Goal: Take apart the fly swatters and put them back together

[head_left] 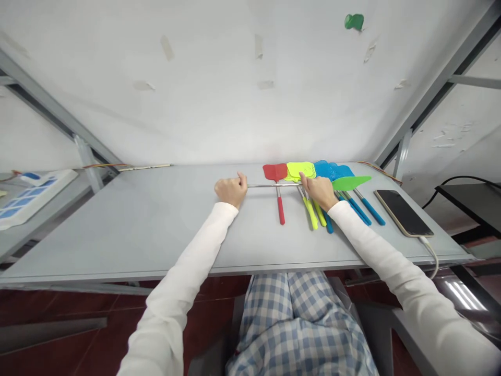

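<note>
A green fly swatter [351, 183] is held level across the table between both hands, its metal rod drawn out between them. My left hand [231, 190] is closed around the handle end, which the fingers hide. My right hand [318, 191] grips it close to the green head, which points right. Beneath the rod lies a red fly swatter [275, 172], handle toward me. Beside it are yellow fly swatters [301, 169] with holed heads, partly under my right hand. Several blue fly swatters [343, 170] lie farther right, partly covered by the green head and my right hand.
The grey table [156, 224] stands against a white wall. At its right side lies a phone [404, 212] with a white charging cable [430, 248]. A blue-and-white object [33, 196] rests on a surface at far left. Metal frame bars rise on both sides.
</note>
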A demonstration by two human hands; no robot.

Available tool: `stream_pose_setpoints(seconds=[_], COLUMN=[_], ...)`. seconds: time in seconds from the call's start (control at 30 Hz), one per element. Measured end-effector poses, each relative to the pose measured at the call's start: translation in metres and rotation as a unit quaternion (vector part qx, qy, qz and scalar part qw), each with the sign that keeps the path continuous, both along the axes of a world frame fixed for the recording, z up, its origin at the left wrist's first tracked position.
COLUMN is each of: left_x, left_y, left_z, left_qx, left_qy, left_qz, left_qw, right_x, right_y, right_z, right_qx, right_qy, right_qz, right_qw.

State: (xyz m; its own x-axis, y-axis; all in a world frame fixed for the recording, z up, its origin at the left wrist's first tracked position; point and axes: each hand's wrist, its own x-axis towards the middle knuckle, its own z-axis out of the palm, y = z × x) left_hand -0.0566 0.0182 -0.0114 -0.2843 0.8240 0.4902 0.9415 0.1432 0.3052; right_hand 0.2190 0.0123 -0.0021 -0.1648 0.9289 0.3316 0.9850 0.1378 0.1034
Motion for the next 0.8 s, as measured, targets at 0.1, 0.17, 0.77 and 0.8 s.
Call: stream_pose_setpoints(seconds=[0.1, 0.17, 0.77, 0.8], left_x=[0.018, 0.019, -0.038, -0.036], left_y=[-0.006, -0.007, 0.011, 0.011], left_z=[0.0, 0.001, -0.001, -0.002], left_qx=[-0.004, -0.009, -0.003, -0.008], left_qy=[-0.006, -0.012, -0.023, -0.021], left_qz=[-0.02, -0.021, 0.074, 0.072], left_qw=[1.0, 1.0, 0.997, 0.997], right_x=[-0.015, -0.017, 0.056, 0.055], right_y=[-0.008, -0.01, 0.038, 0.04], right_z=[0.004, 0.007, -0.017, -0.02], right_qx=[-0.002, -0.007, 0.197, 0.196], right_qy=[0.007, 0.008, 0.375, 0.392], right_qz=[-0.001, 0.002, 0.086, 0.073], right_qw=[1.0, 1.0, 0.902, 0.896])
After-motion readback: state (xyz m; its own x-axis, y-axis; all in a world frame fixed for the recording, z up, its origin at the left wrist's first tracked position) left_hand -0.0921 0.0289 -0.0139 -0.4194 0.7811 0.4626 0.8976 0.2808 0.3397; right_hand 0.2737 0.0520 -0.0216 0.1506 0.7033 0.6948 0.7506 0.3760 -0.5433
